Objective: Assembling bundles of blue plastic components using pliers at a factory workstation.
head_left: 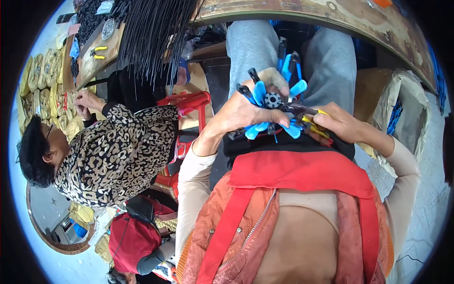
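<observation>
My left hand (246, 112) is wrapped round a round black notched hub (273, 100), holding it above my lap. Blue plastic arms (259, 93) with black ends fan out from the hub on all sides. My right hand (339, 124) grips pliers (308, 112) with yellow handles and dark jaws. The jaws reach the hub's right side, close to my left thumb; what they pinch, if anything, I cannot make out. A pale covering sits on one left fingertip.
A worn wooden bench (302, 10) runs beyond my knees. Thin black rods (151, 42) hang off its left part, near other yellow-handled pliers (98, 53). A co-worker in a patterned jacket (118, 151) sits at left by a red stool (201, 111). A lined box (402, 99) holding blue pieces stands right.
</observation>
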### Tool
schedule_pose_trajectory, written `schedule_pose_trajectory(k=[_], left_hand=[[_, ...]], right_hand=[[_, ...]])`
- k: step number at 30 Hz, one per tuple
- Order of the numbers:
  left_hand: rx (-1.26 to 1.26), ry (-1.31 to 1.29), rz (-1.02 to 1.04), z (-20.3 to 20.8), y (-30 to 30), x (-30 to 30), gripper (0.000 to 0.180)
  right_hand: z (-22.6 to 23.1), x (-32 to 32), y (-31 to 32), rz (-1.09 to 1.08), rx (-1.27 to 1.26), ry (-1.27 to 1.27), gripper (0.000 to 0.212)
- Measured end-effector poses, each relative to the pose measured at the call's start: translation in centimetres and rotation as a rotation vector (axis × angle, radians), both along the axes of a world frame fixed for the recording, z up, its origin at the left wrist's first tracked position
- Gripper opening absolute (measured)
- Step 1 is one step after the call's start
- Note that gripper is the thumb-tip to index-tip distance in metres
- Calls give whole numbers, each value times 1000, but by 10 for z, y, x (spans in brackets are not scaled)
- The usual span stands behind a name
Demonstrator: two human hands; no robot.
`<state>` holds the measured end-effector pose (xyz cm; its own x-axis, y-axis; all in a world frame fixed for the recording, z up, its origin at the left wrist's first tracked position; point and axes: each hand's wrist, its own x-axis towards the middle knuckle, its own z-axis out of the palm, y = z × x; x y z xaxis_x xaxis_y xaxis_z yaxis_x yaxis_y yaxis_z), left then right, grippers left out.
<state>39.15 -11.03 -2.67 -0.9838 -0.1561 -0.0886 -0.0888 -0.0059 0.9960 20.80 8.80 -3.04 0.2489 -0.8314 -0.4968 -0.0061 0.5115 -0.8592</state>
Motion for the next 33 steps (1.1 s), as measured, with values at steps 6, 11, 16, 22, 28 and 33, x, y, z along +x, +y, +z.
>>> schedule_pose_trajectory(k=[6, 11, 16, 22, 28, 33], left_hand=[[-122, 68, 21, -2, 15, 2, 39], [-42, 108, -69, -4, 26, 2, 35], [-98, -20, -92, 12, 19, -2, 24], [5, -126, -55, 1, 21, -7, 25], [-217, -159, 66, 21, 41, -13, 29], [-174, 180, 277, 58, 39, -52, 45]], right_hand=[[62, -3, -5, 48, 423, -199, 73], [82, 5, 13, 13, 452, -102, 70], [117, 4, -4, 61, 386, 391, 68], [118, 7, -5, 129, 134, 697, 53], [99, -6, 27, 70, -240, 762, 47], [66, -66, 41, -192, -814, 1370, 40]])
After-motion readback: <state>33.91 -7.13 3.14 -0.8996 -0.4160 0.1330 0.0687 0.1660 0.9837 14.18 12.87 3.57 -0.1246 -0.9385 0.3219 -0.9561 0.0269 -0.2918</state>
